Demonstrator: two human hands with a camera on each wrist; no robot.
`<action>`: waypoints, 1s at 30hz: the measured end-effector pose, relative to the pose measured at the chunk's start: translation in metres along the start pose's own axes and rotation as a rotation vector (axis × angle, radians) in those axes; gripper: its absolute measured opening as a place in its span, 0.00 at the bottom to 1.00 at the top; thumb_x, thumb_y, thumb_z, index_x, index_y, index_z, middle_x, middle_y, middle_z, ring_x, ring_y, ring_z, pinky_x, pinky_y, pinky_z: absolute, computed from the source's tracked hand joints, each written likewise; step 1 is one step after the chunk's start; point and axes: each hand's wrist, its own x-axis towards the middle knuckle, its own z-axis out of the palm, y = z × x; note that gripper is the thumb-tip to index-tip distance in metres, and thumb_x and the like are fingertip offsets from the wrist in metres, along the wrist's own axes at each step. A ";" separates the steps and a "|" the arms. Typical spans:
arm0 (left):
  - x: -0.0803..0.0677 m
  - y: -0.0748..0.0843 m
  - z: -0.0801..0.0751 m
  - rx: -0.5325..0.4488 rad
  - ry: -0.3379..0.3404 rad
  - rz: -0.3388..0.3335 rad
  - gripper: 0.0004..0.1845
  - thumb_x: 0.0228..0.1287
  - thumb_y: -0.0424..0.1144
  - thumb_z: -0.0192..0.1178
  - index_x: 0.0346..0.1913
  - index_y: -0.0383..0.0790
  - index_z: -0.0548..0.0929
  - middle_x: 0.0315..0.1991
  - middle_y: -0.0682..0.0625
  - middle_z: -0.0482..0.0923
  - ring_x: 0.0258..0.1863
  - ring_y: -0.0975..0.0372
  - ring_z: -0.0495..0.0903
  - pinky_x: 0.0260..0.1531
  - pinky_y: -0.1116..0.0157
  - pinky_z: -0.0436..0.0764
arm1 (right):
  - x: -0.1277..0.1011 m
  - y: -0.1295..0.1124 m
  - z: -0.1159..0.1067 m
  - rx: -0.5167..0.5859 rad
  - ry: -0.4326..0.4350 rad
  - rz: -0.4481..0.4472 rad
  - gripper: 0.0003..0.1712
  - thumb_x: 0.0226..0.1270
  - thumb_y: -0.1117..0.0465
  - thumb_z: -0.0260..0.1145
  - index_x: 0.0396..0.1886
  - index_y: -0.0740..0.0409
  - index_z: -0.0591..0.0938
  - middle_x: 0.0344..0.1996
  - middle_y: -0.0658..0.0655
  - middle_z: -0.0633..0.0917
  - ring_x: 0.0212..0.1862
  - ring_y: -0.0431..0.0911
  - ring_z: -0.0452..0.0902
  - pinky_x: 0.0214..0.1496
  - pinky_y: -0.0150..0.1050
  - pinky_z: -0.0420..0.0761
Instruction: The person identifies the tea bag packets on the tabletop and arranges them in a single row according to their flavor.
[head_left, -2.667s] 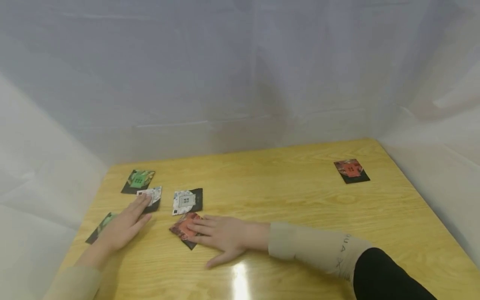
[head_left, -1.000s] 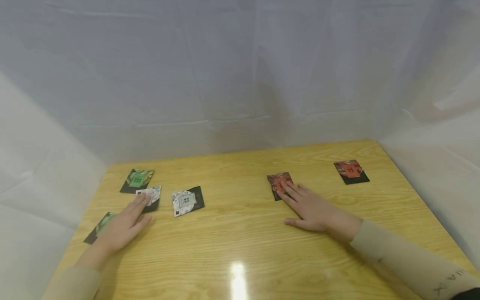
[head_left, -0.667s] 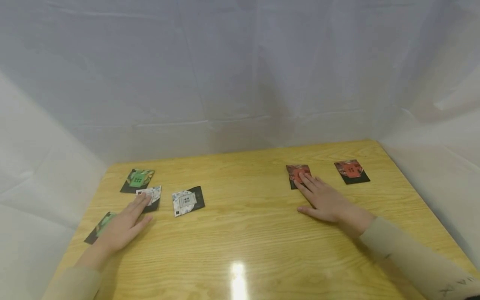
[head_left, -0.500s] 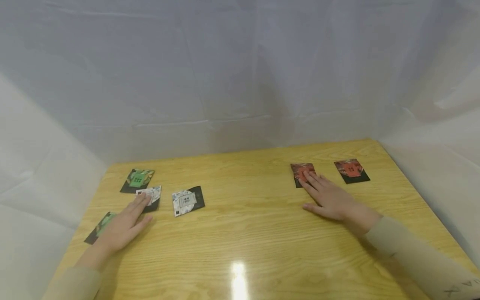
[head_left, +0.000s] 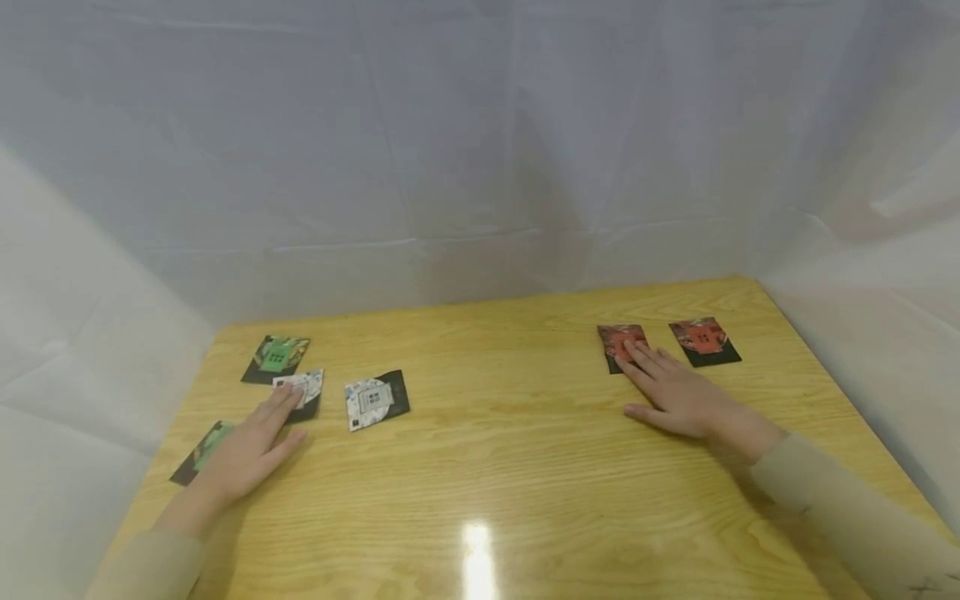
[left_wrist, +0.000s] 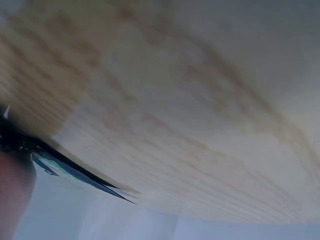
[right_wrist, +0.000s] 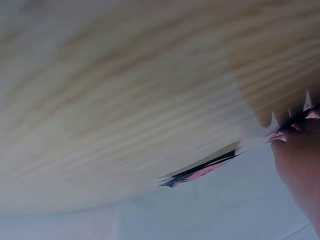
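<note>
Head view, left to right. Green card (head_left: 202,450) lies at the near left edge of the wooden table (head_left: 510,467), partly hidden behind the left hand (head_left: 243,454). Left hand lies flat, palm down, fingers straight and together; the fingertips (head_left: 288,398) press on a white-patterned card (head_left: 303,390) with a black backing. Second green card (head_left: 276,357) sits just beyond that one, near the far left corner, apart from the hand. Another white-patterned card (head_left: 372,400) lies just to the right of the pressed one, untouched.

Middle of the table: bare wood with a bright glare spot (head_left: 478,550) near the front edge.

Right side: right hand (head_left: 675,392) lies flat, fingers extended, thumb spread toward the left. Its fingertips (head_left: 633,354) rest on a red card (head_left: 621,343). Second red card (head_left: 703,340) lies just to the right of it, near the far right corner, not touching card or hand. Beige sleeves (head_left: 840,517) cover both forearms. White sheeting (head_left: 480,150) surrounds the table.

Left wrist view: blurred; table grain, and a dark card edge (left_wrist: 75,170) seen end-on.

Right wrist view: blurred; a thin reddish card edge (right_wrist: 200,172) beyond the fingers.
</note>
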 end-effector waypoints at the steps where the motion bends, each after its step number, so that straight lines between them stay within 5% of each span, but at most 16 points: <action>1: 0.000 0.001 -0.001 -0.001 -0.001 0.000 0.40 0.82 0.53 0.53 0.84 0.32 0.57 0.83 0.27 0.52 0.79 0.28 0.57 0.73 0.27 0.62 | -0.001 0.001 0.000 -0.002 0.005 -0.001 0.45 0.84 0.40 0.56 0.85 0.64 0.58 0.85 0.72 0.51 0.85 0.69 0.47 0.85 0.67 0.54; 30: -0.001 0.000 0.002 -0.016 0.007 0.003 0.41 0.82 0.53 0.53 0.84 0.31 0.55 0.84 0.27 0.50 0.80 0.28 0.54 0.73 0.26 0.60 | -0.013 0.011 0.003 -0.005 0.013 0.016 0.46 0.83 0.40 0.57 0.85 0.63 0.57 0.85 0.71 0.52 0.86 0.69 0.47 0.86 0.68 0.52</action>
